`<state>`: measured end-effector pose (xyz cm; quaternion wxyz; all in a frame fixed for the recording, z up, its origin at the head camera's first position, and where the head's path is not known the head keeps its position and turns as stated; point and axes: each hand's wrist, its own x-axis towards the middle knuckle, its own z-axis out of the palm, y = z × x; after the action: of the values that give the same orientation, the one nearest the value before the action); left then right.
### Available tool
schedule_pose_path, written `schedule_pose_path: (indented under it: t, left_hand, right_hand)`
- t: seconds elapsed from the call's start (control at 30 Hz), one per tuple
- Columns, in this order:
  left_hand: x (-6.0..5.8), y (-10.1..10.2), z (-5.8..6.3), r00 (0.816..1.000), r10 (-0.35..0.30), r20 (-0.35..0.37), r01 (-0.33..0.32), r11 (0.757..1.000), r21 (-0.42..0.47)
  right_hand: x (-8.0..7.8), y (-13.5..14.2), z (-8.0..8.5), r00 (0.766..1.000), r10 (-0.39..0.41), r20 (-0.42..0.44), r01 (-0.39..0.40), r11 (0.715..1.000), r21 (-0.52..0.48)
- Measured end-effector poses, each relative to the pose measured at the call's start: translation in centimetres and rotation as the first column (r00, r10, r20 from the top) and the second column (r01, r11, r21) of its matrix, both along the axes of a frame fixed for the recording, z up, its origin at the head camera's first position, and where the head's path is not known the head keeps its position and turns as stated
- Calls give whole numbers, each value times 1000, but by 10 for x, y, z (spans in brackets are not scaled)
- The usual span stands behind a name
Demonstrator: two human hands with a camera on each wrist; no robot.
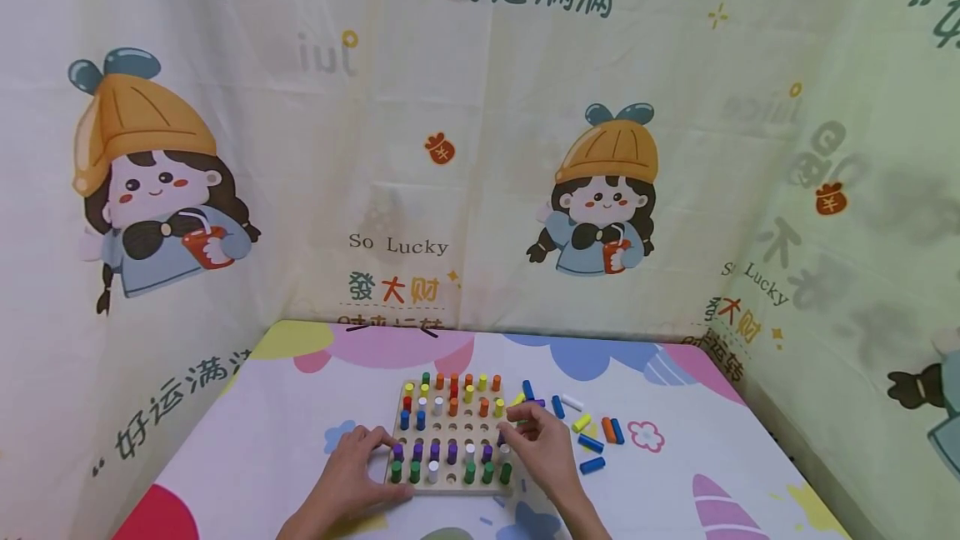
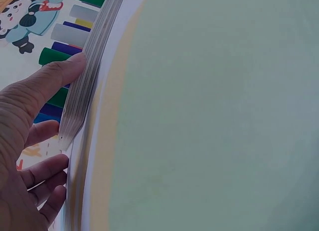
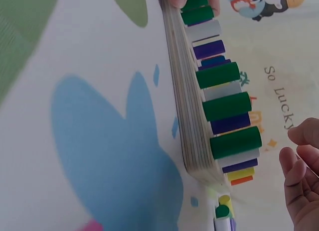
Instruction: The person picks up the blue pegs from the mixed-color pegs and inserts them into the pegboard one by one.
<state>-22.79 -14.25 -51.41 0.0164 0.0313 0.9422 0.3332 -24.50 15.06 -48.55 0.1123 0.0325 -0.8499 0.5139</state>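
Observation:
A wooden pegboard [image 1: 450, 491] lies on the table with rows of green, white, purple, blue, yellow, orange and red pegs upright in its holes. My left hand [image 1: 348, 469] grips its front left corner; in the left wrist view the thumb [image 2: 72, 66] presses by the front edge, beside a green peg [image 2: 55, 57]. At the board's right edge is my right hand [image 1: 547, 450], fingers bent, close to a purple peg [image 1: 501, 437]. In the right wrist view that hand [image 3: 305, 171] hovers apart from the pegs, with nothing visible between its fingertips.
Loose pegs lie right of the board, among them a blue peg [image 1: 592, 466], a yellow peg [image 1: 582, 422], an orange peg [image 1: 608, 430] and a white peg [image 1: 572, 402]. A patterned cloth covers the table [image 1: 645, 490]. Printed curtains [image 1: 495, 215] hang behind and at both sides.

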Motion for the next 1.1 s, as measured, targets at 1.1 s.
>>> schedule_pose_path:
  t: [1.1]
  left_hand:
    - [0, 2, -4, 1000, 6, 5, -6, 1000, 5]
  right_hand:
    - [-12, 42, -21, 991, -131, 8, 129, 983, 127]
